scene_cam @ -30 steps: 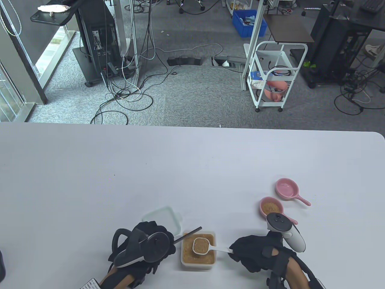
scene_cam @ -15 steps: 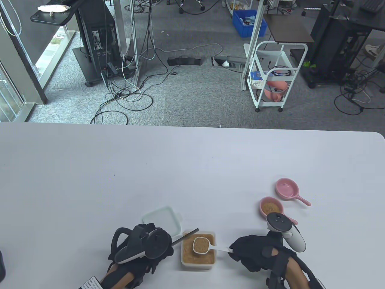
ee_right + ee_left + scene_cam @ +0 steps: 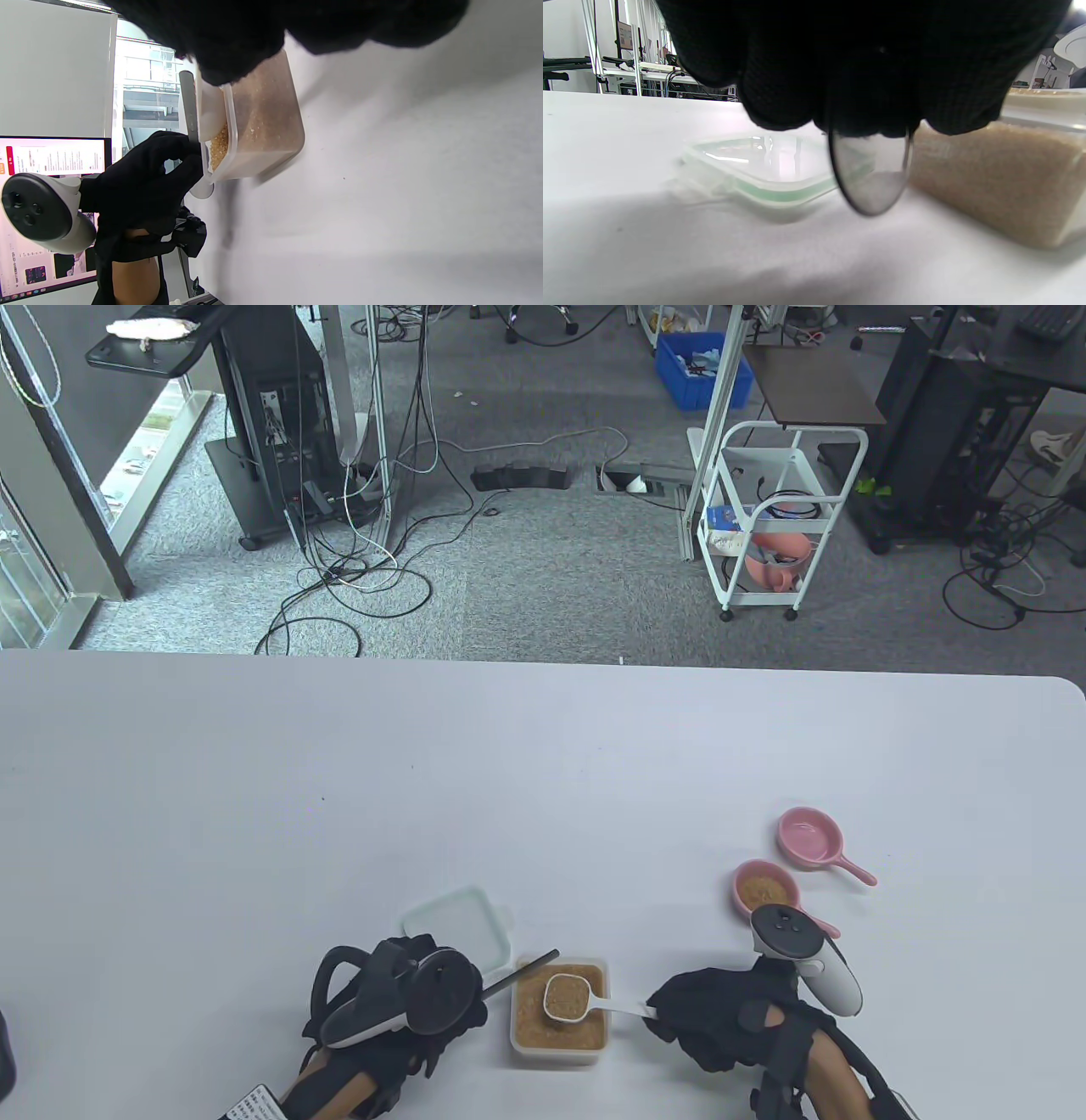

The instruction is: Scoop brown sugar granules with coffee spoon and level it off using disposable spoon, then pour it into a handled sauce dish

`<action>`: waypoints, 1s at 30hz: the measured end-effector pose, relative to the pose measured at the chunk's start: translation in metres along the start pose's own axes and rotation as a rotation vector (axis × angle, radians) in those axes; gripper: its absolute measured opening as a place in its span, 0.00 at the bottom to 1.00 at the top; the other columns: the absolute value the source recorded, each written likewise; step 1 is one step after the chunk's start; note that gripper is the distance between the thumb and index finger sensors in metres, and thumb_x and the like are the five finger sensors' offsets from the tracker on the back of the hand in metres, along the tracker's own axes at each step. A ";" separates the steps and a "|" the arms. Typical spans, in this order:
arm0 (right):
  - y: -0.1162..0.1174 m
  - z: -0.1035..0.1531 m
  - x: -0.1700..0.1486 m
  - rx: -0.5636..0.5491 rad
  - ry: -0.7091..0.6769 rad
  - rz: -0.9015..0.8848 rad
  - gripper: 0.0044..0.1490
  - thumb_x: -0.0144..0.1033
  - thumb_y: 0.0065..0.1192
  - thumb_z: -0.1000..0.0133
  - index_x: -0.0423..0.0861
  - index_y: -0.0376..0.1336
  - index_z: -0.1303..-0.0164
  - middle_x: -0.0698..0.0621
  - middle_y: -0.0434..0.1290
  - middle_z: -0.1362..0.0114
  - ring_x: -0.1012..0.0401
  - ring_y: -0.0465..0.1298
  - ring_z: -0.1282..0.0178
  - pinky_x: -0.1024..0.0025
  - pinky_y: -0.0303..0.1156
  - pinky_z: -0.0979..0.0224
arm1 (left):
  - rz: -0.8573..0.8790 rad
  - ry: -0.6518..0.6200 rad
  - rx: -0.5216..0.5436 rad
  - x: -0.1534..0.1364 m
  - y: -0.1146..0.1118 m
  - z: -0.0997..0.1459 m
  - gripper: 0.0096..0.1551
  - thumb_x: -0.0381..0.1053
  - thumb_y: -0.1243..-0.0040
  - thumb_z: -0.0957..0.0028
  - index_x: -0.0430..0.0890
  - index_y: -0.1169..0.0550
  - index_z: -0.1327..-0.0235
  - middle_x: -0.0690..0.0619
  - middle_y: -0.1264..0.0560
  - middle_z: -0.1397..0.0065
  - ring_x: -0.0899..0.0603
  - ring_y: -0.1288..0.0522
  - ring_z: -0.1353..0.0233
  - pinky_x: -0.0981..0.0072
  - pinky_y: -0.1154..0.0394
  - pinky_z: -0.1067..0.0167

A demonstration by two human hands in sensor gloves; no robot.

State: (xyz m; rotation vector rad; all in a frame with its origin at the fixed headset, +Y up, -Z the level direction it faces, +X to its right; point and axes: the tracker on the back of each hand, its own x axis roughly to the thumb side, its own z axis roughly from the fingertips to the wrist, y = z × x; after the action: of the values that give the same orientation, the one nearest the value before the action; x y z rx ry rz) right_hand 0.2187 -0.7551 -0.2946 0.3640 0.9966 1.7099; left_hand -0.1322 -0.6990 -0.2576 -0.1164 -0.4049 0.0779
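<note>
The right hand (image 3: pixel 721 1018) pinched the light, stiff coffee spoon (image 3: pixel 567 997) by its handle end, the loaded bowl over the sugar container (image 3: pixel 517 1039). The left hand (image 3: pixel 399 1010) gripped the disposable spoon (image 3: pixel 530 965). Loose granules would likely spill if tilted.

The left hand (image 3: pixel 840 55) hides the disposable spoon's (image 3: pixel 871 173) handle (bowl shows, blurred).

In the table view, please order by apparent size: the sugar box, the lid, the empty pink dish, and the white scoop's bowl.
1. Lid and sugar box: look alike, and the left hand hides part of the lid, so unranked.
2. Empty pink dish.
3. White scoop's bowl.
</note>
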 end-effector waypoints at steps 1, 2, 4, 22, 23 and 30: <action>0.000 0.000 0.000 0.000 0.000 0.000 0.27 0.44 0.60 0.42 0.39 0.72 0.42 0.55 0.80 0.67 0.57 0.77 0.75 0.47 0.73 0.46 | 0.002 0.000 0.000 0.000 0.000 0.000 0.21 0.69 0.30 0.57 0.64 0.13 0.54 0.65 0.15 0.48 0.52 0.15 0.43 0.51 0.25 0.29; 0.000 0.000 0.000 0.000 -0.001 0.000 0.27 0.44 0.60 0.42 0.39 0.72 0.42 0.55 0.80 0.67 0.57 0.77 0.75 0.47 0.73 0.46 | 0.005 0.001 0.004 0.000 0.001 0.000 0.21 0.69 0.30 0.57 0.64 0.13 0.53 0.65 0.15 0.48 0.52 0.15 0.43 0.51 0.25 0.29; 0.000 0.000 0.000 0.000 -0.003 -0.001 0.27 0.44 0.60 0.42 0.39 0.72 0.42 0.55 0.80 0.67 0.57 0.77 0.75 0.47 0.73 0.46 | 0.012 0.005 0.019 -0.001 0.004 0.001 0.21 0.69 0.30 0.57 0.64 0.13 0.53 0.65 0.15 0.47 0.52 0.15 0.43 0.51 0.25 0.29; -0.001 -0.001 0.000 -0.020 -0.012 0.013 0.27 0.44 0.60 0.42 0.39 0.72 0.42 0.55 0.80 0.67 0.56 0.77 0.75 0.47 0.73 0.45 | 0.172 0.382 0.117 -0.108 0.026 0.013 0.21 0.66 0.32 0.54 0.64 0.13 0.50 0.64 0.16 0.45 0.50 0.16 0.41 0.50 0.26 0.28; -0.001 0.000 0.000 -0.022 -0.012 0.013 0.27 0.44 0.60 0.42 0.39 0.72 0.42 0.55 0.80 0.67 0.56 0.77 0.75 0.47 0.73 0.45 | 0.164 0.403 0.099 -0.113 0.024 0.013 0.21 0.66 0.32 0.54 0.65 0.13 0.50 0.64 0.16 0.45 0.50 0.16 0.41 0.50 0.26 0.28; -0.001 0.000 0.000 -0.022 -0.013 0.012 0.27 0.44 0.60 0.42 0.39 0.72 0.42 0.55 0.80 0.67 0.56 0.77 0.75 0.47 0.72 0.45 | 0.136 0.507 -0.036 -0.139 0.001 0.002 0.21 0.67 0.32 0.55 0.66 0.13 0.50 0.64 0.15 0.46 0.50 0.16 0.41 0.49 0.26 0.28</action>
State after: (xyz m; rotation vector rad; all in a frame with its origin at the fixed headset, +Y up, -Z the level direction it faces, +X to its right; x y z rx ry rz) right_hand 0.2190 -0.7552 -0.2953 0.3673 0.9669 1.7263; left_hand -0.2602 -0.7118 -0.3097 -0.1932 0.1083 0.1708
